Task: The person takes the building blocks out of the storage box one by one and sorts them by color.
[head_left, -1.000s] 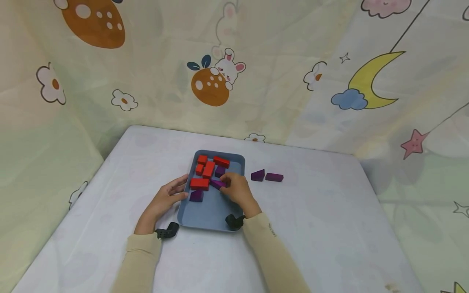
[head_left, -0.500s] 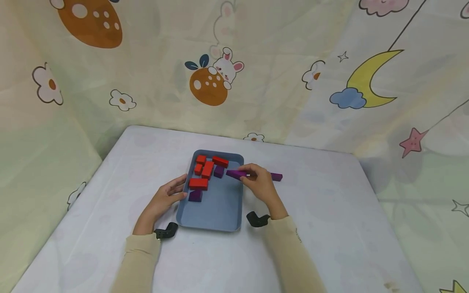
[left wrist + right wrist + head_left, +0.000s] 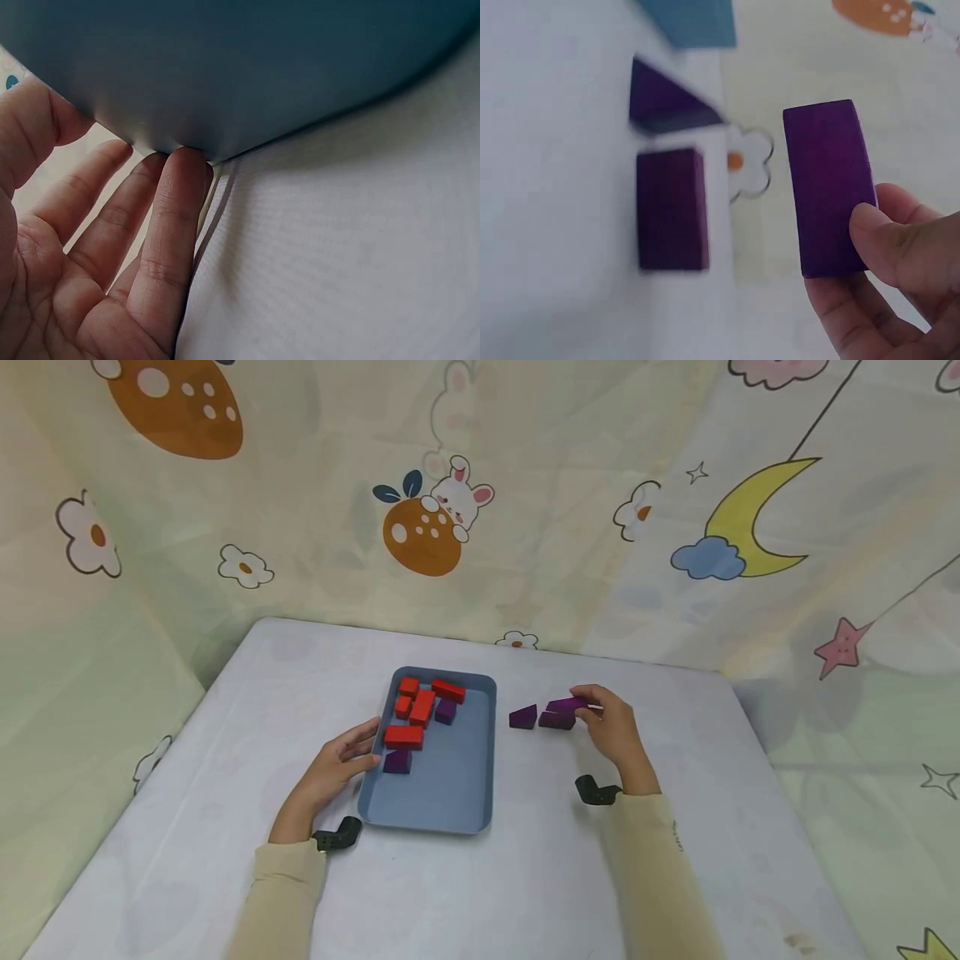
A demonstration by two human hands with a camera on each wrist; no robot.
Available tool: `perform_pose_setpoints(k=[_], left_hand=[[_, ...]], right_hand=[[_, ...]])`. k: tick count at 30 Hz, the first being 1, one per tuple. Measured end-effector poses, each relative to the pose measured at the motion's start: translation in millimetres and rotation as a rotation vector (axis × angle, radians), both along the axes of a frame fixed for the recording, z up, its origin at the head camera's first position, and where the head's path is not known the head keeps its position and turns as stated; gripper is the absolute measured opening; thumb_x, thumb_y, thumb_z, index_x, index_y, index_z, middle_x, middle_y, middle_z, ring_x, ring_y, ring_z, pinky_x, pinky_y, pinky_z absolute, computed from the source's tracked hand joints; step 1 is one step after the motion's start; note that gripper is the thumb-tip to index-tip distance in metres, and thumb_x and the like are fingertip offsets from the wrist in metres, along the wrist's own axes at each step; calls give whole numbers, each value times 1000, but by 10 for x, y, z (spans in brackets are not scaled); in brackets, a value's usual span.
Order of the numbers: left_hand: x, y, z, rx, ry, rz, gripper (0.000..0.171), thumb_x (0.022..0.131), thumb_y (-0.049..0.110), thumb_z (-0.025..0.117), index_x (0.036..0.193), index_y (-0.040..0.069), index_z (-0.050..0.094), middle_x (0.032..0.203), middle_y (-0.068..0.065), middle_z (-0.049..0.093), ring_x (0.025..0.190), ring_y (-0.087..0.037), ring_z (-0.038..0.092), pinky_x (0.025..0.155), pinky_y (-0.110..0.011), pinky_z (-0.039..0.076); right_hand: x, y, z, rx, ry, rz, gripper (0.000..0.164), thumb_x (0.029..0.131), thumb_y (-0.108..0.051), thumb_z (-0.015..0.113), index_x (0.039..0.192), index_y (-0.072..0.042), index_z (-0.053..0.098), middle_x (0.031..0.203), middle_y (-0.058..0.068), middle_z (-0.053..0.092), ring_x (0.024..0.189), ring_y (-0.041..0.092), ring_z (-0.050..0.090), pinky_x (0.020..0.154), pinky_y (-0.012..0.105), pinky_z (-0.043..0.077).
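Note:
My right hand (image 3: pixel 617 733) pinches a purple block (image 3: pixel 826 180) between thumb and fingers, raised off the table to the right of the tray. In the right wrist view its long flat face shows. Close by on the table lie a purple rectangular block (image 3: pixel 669 210) and a purple slanted block (image 3: pixel 523 717). My left hand (image 3: pixel 330 774) rests against the left side of a blue-grey tray (image 3: pixel 450 802); in the left wrist view its fairly straight fingertips touch the tray's outer wall.
Several red blocks, among them a long one (image 3: pixel 403 737), lie in the tray's upper left part. Two purple blocks lie there too, one (image 3: pixel 446 711) beside the red ones, another (image 3: pixel 397 762) below them. A printed cloth (image 3: pixel 562 568) hangs behind the white table (image 3: pixel 525 893).
My right hand has carried the purple block up out of the tray and rightward, to above the purple blocks on the table. My left hand has stayed at the tray's side.

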State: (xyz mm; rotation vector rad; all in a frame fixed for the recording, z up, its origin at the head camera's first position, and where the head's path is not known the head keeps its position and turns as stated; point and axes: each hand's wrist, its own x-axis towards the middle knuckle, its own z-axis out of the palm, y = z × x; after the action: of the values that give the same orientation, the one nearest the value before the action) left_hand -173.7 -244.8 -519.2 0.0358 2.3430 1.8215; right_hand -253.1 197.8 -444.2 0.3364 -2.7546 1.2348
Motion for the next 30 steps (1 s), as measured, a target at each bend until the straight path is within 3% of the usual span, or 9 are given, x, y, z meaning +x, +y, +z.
perform_pose_setpoints(k=[4,11,14,20,23,27,30], left_hand=[[8,-5,6,0,4,-2,69,104,10,71,167,6,42,167,-21,45,147,-43,50,115,-47,45],[3,-4,7,9,8,-6,70,103,10,71,167,6,42,167,-21,45,146,-43,51,117,-53,43],[4,-1,1,9,10,-7,70,104,10,71,167,7,42,167,-21,45,146,-44,51,118,-55,42],[-3,4,-32,19,4,-7,70,103,9,71,166,6,42,167,-22,44,147,-44,50,115,-48,45],[-8,13,-36,21,-1,-7,70,103,8,70,167,6,42,168,-22,44,147,-44,50,116,-53,43],[-10,11,-23,17,-1,-3,70,103,9,70,167,7,41,168,-21,44,147,-43,50,117,-52,43],[-5,2,-11,16,0,-1,70,103,9,71,167,7,41,168,-21,44,147,-43,50,115,-45,45]], right_hand=[[-52,212,-83,83,-5,-76,34,103,13,60,135,8,67,135,32,66,127,50,65,104,58,54],[-101,428,-243,164,-31,-157,32,103,12,57,133,9,68,138,35,64,135,52,57,115,62,42],[-122,468,-307,180,-65,-161,32,104,12,56,133,9,68,139,35,63,136,52,56,116,63,40],[-129,492,-426,188,-124,-147,32,104,11,57,134,9,68,139,35,62,138,52,54,118,63,38],[-125,505,-460,181,-120,-149,33,103,11,57,134,8,68,138,35,63,137,52,54,118,62,38],[-125,492,-437,189,-125,-152,38,103,10,60,141,6,65,147,35,58,139,53,53,118,63,39],[-114,426,-354,189,-117,-152,42,104,8,61,145,5,62,155,34,52,145,53,48,120,63,36]])
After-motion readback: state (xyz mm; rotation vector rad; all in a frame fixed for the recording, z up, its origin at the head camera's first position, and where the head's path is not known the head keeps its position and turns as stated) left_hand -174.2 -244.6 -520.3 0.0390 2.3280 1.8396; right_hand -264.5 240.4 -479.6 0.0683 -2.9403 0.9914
